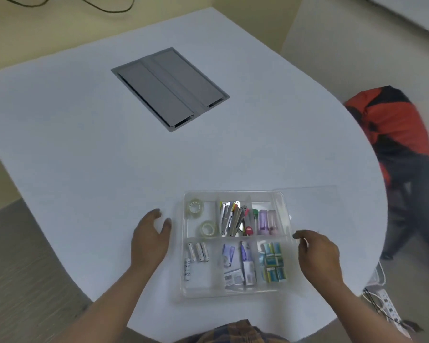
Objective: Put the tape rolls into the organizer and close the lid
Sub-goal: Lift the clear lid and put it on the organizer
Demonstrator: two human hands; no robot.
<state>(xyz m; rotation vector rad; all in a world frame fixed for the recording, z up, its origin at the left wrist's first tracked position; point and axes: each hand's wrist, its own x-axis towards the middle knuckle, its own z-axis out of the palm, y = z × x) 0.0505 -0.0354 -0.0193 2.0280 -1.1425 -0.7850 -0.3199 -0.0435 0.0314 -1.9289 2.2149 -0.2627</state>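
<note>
A clear plastic organizer with several compartments lies near the table's front edge. Two clear tape rolls sit in its far-left compartment, one at the back and one nearer me. The other compartments hold batteries, staplers, tubes and small packets. A transparent lid extends to the right of the organizer, faint against the table. My left hand rests open on the table just left of the organizer, not touching it. My right hand is at the organizer's right side, thumb and fingers pinched at the lid's edge.
The white table has a grey cable hatch set into its middle. A chair with an orange and black jacket stands at the right. A white power strip lies on the floor, lower right.
</note>
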